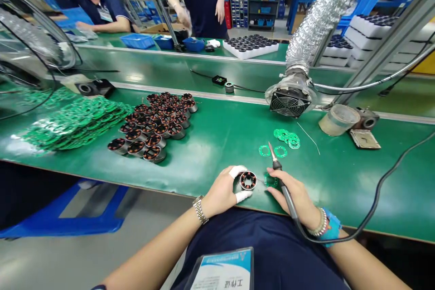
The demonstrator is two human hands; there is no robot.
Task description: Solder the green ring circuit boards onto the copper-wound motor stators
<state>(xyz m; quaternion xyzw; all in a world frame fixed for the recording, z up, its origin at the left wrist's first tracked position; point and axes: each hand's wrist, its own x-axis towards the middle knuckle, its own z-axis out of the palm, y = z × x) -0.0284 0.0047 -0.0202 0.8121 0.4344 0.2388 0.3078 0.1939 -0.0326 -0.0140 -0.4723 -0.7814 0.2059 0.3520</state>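
My left hand (222,192), with white covers on its thumb and a finger, grips a round motor stator (248,181) with copper windings by its sides, near the table's front edge. My right hand (295,195) holds a soldering iron (277,165), its tip pointing up and away from me. Between the thumb and fingertips of that same hand is a small green circuit board (270,180), just right of the stator; how firmly it is held I cannot tell. Beyond the iron's tip lie loose green ring boards (280,151) and a small pile of similar rings (287,137).
Rows of stators (155,128) stand left of centre, beside stacked green board panels (76,122). A fan on a foil duct (289,102) hangs at back right. Near it are a tape roll (339,120), a small square tin (364,139) and solder wire (310,138). The iron's cable (377,195) loops right.
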